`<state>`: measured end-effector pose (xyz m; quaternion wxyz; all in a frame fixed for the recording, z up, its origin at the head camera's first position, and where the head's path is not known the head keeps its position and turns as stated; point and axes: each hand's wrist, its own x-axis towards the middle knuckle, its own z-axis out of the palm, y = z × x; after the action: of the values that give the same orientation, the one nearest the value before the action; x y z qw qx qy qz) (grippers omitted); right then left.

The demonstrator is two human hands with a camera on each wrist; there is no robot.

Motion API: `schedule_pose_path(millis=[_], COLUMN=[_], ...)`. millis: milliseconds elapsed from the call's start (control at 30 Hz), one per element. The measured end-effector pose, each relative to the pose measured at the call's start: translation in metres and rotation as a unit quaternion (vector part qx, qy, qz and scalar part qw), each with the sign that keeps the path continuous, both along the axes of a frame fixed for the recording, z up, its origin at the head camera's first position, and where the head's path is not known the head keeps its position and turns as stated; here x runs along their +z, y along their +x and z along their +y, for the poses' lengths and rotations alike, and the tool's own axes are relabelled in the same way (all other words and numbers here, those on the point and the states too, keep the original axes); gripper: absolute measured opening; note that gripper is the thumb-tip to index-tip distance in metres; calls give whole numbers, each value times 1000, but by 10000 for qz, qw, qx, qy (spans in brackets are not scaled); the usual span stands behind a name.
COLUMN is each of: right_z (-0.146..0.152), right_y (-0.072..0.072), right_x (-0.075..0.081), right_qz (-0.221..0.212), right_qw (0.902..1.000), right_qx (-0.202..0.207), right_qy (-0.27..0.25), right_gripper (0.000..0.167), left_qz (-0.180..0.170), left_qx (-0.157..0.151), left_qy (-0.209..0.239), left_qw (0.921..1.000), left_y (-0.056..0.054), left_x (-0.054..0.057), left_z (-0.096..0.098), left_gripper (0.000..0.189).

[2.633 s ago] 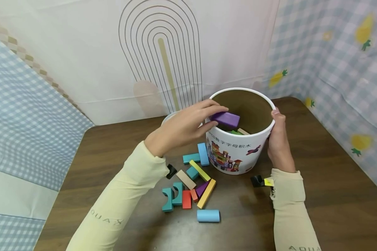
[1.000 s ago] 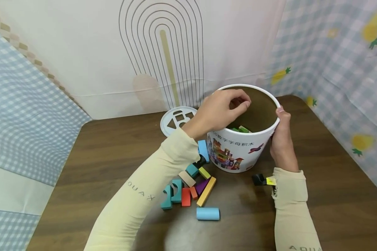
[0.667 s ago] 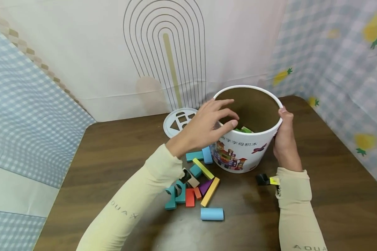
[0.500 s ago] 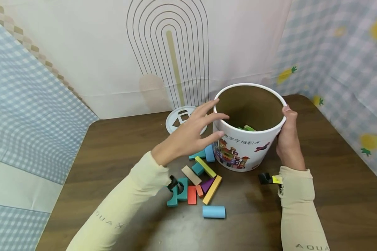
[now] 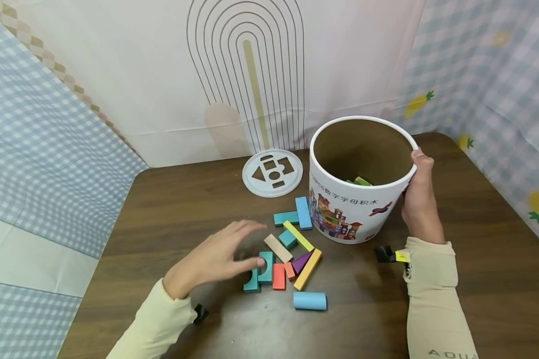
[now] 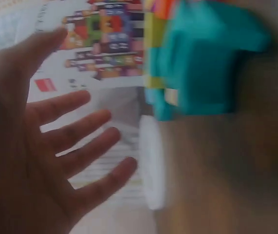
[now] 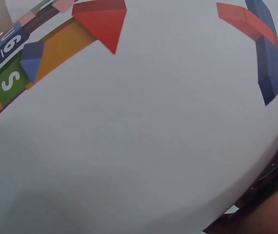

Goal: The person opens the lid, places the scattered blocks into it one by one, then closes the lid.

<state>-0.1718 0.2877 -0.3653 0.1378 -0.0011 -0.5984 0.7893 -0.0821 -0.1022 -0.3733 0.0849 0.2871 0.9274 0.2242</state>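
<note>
My left hand [image 5: 213, 257] hovers over the table, fingers spread and nothing held. Its thumb tip overlaps a teal arch block [image 5: 268, 271] in the head view; a second teal arch block [image 5: 251, 285] lies beside that one. In the left wrist view the palm and spread fingers [image 6: 80, 151] show bare, with blurred teal blocks [image 6: 202, 73] at the upper right. My right hand [image 5: 421, 199] grips the right side of a white printed bucket [image 5: 350, 224], thumb at the rim. The bucket's wall [image 7: 143, 122] fills the right wrist view. A few green blocks [image 5: 361, 181] show inside.
Nearby lie a red block [image 5: 279, 276], a purple triangle [image 5: 299, 263], an orange bar [image 5: 307, 270], a yellow bar [image 5: 298, 236], a beige bar [image 5: 278, 248] and a light-blue cylinder [image 5: 310, 300]. A white lid with shaped cut-outs [image 5: 261, 186] rests near the back wall.
The purple block in my left hand went into the bucket, and the hand let go. It then moved left and down toward the loose blocks. My right hand stays on the bucket.
</note>
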Motion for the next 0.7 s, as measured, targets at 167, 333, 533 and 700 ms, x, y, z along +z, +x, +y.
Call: schedule_pose_path(millis=[167,333,533,700], right_z=[4,3,2,0], right_y=[-1,-2,-1,0], right_x=[1,0,-2,-2], right_qz=[75,87,7,51], right_qw=[9999,9999,10000,9999], right_qx=[11,11,-94,-72], right_qy=[-145,-70,20,111], right_gripper=[44,44,44,46], left_qz=[-162,182,352,288], left_qx=[225,439,485,569], left_qy=[-671,-1027,-885,-821], left_qw=[9974,9936,9943,9946], left_y=[18,31,39,42], left_x=[-28,-45,-53,-56], left_z=[-7,-11,-11,-11], left_gripper=[92,85,68,66])
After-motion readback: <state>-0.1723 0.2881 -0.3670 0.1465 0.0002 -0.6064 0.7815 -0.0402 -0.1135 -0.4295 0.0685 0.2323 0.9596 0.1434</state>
